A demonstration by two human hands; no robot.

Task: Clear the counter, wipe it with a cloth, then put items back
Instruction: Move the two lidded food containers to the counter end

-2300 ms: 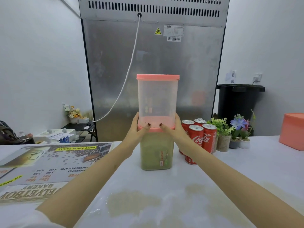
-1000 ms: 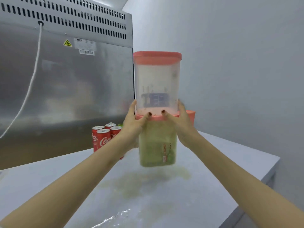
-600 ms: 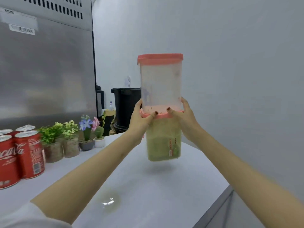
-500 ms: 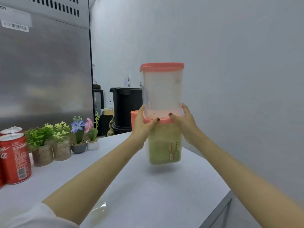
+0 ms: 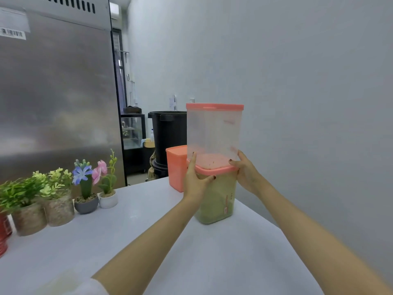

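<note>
We are gripping stacked tubs (image 5: 214,145) with left hand (image 5: 194,182) and right hand (image 5: 246,173), at white worktop's (image 5: 127,231) corner by grey wall (image 5: 297,81).

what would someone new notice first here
The stacked tubs stand out first: a nearly empty clear tub with a pink lid sits on a green-filled tub. The left hand and right hand hold them at the counter's right end. Next come the little potted plants along the left, before the big steel cabinet.
</note>
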